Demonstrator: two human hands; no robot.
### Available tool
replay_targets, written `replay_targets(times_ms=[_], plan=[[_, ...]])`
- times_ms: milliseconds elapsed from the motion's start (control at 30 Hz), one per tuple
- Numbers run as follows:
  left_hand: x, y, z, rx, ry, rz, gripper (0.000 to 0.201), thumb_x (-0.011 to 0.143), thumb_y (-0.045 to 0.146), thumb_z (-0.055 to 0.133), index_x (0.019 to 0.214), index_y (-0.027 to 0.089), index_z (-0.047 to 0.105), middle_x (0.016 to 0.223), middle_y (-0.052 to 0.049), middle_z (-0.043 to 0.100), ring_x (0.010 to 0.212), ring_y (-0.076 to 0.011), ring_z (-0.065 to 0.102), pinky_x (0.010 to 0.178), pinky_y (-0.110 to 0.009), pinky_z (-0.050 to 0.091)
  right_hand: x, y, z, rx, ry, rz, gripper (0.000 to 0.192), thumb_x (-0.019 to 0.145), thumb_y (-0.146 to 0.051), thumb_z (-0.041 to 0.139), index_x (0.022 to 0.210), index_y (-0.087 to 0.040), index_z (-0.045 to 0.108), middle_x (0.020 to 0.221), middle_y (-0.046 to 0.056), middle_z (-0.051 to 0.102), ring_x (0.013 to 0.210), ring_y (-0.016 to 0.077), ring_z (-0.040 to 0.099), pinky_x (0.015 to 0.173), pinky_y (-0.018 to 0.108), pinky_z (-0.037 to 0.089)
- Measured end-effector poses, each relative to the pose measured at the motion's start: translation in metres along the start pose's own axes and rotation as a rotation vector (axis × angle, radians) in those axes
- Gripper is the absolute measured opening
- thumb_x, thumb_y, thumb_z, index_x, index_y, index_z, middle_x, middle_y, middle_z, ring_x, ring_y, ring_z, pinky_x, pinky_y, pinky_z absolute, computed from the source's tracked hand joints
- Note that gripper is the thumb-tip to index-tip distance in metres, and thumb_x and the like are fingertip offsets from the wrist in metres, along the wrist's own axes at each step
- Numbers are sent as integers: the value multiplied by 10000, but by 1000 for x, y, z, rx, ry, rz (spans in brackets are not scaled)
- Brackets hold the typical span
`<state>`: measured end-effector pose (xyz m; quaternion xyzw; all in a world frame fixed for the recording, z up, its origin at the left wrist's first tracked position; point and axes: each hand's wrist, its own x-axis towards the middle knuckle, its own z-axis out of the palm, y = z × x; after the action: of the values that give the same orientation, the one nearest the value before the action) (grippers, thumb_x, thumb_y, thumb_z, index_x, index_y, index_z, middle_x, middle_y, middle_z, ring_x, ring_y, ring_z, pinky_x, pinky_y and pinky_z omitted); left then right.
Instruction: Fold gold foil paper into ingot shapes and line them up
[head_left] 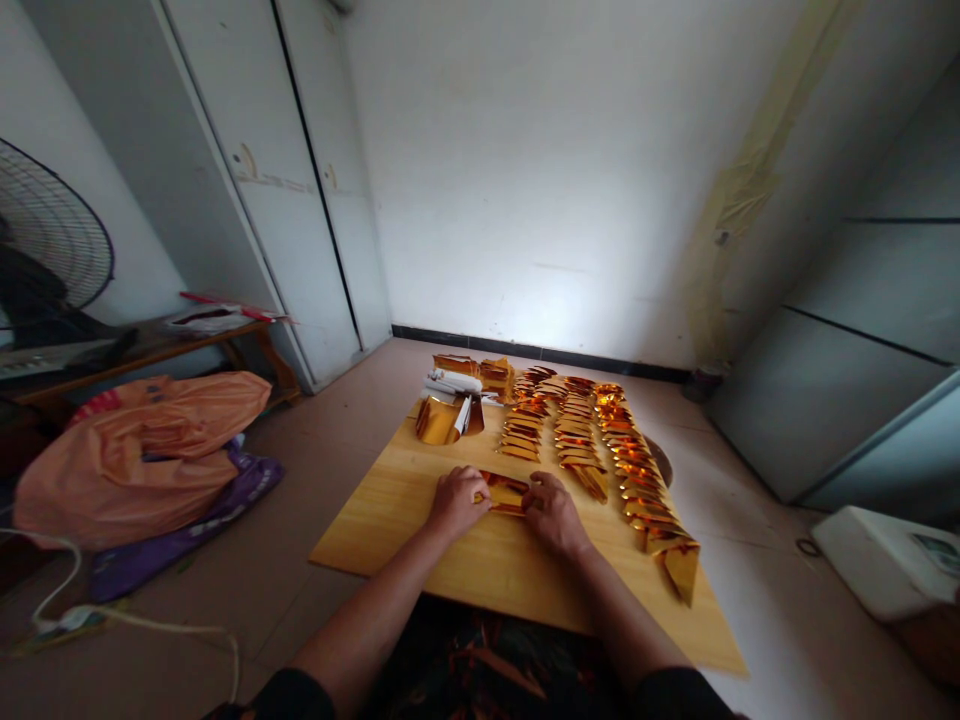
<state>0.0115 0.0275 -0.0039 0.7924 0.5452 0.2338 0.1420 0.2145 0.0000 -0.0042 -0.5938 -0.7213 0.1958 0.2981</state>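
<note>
A sheet of shiny gold foil paper (508,494) lies low over the wooden board, partly folded, between my two hands. My left hand (459,500) grips its left end with curled fingers. At the right end, my right hand (553,510) pinches the foil between thumb and fingers. Beyond my hands, folded gold foil pieces stand in overlapping rows: a left row (520,440), a middle row (577,440) and a long right row (637,480). Behind my left hand sits a curled stack of gold foil sheets (436,420) with white paper (453,382) by it.
The wooden board (375,530) rests low above a tiled floor. An orange plastic bag (142,450) and a purple bag (187,520) lie at left, near a fan (52,220) and a white cable (165,625). A white box (889,560) stands at right.
</note>
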Motion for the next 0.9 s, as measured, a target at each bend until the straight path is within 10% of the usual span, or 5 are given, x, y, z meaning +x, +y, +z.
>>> replay_targets(times_ms=[333, 500, 900], plan=[[-2, -1, 2, -7, 58, -8, 280, 663, 180, 682, 930, 216, 605, 958, -19, 621, 956, -194, 545, 852, -313, 409, 11, 9, 14, -10, 198, 64, 213, 662, -136, 544, 865, -187, 585, 801, 13, 594, 748, 154, 540, 679, 230, 406], [-1, -4, 2, -42, 69, 24, 643, 648, 193, 696, 1248, 270, 479, 1252, -53, 520, 1177, -229, 462, 967, -357, 394, 18, -1, 7, -178, 61, 95, 142, 693, -91, 516, 724, -187, 616, 791, 31, 610, 754, 141, 548, 681, 210, 373], [5, -8, 4, -43, -9, 0, 626, 649, 197, 698, 1242, 263, 507, 1208, -39, 574, 1130, -238, 498, 964, -354, 391, 35, -9, -9, -252, -114, 254, 130, 679, -190, 601, 769, -223, 688, 791, 0, 659, 683, 125, 560, 545, 201, 294]])
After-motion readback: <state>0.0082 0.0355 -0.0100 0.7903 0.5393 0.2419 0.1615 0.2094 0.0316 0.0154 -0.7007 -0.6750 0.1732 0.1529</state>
